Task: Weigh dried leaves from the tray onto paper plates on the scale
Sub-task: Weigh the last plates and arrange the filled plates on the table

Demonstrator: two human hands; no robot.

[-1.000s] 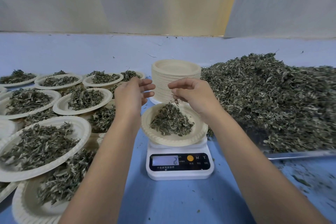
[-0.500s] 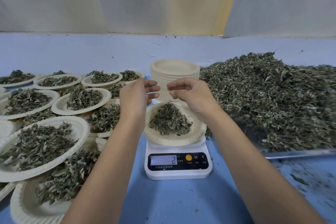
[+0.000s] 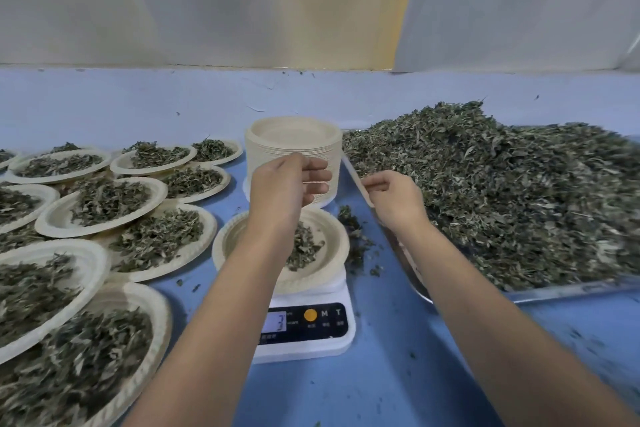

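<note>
Right hand (image 3: pixel 394 199) at the tray (image 3: pixel 571 289), fingers (image 3: pixel 377 188) curled (on dried leaves (image 3: pixel 519 191)? cannot tell); left hand (image 3: pixel 287 184) hovers slack-fingered over the plate (image 3: pixel 242 248). Add tiny pinches, eyeing the scale (image 3: pixel 304 340).

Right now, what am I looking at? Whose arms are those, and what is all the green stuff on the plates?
There is no machine here. A person wears a camera on the head, so you see their own two arms from above. The left hand hovers over a plate on a small white scale, fingers relaxed, holding nothing. The right hand is at the edge of a metal tray heaped with dried leaves. Its fingers are curled, and I cannot tell whether it holds any. The plate on the scale has a small heap of leaves. Behind it stands a stack of empty plates. On the left lie many filled plates, all on a blue table. The scale's number is too blurry to read.
</note>
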